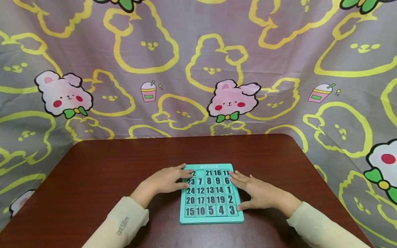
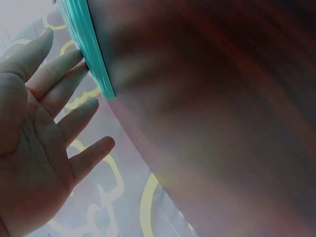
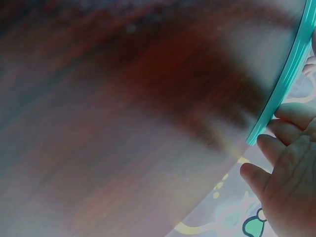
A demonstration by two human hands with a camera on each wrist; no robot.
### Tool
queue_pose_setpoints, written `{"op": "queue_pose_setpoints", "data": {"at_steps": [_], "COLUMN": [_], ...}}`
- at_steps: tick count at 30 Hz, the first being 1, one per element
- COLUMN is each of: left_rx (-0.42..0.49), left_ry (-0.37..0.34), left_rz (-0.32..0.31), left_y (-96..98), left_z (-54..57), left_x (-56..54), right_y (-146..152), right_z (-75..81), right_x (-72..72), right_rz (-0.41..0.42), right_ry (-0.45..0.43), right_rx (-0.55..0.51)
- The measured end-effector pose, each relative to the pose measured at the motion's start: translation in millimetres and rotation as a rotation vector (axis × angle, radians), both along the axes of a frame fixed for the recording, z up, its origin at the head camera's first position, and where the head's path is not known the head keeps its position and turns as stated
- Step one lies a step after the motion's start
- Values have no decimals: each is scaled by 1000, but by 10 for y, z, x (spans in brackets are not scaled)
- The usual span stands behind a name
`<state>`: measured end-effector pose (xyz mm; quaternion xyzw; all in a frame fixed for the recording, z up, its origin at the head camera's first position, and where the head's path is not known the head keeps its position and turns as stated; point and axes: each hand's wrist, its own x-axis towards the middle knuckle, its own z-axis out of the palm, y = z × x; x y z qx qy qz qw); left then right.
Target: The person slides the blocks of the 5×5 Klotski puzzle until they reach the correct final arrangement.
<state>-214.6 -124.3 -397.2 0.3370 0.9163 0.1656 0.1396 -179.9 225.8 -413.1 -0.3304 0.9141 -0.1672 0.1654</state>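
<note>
A turquoise sliding number puzzle lies flat on the table, with black-numbered square tiles in its frame. The gap in its top row is the second place from the left. My left hand reaches over the puzzle's left edge, a fingertip covering part of the top-left tile. At the right edge, my right hand has its fingertips by the 11 and 6 tiles and its thumb low beside the 3. Both wrist views show spread fingers beside the puzzle's turquoise side; neither hand grips it.
The dark red-brown wooden table has rounded far corners. Behind it and along both sides hangs a grey-pink cloth printed with yellow outlined animals, rabbits and drink cups. Light sleeves cover both forearms.
</note>
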Motion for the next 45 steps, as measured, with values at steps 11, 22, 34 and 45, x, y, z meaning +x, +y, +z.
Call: {"op": "queue_pose_setpoints", "data": {"at_steps": [11,22,34,45], "left_rx": [-3,-1,-51,-80], "left_ry": [3,52,52,35], "left_rz": [14,-23,-87,-96], "left_y": [-17,160,441,542], "left_z": [29,68,17,0], "left_x": [6,-6,-44,-62], "right_y": [6,6,0,11], "right_z": [-4,-9,-15,-11], "right_x": [-8,-8,-6,-3], "right_rz": [2,-3,-5,1], "right_ry": [-14,-25,-26,-16], "right_rx": [-9,-11,-19,-23]}}
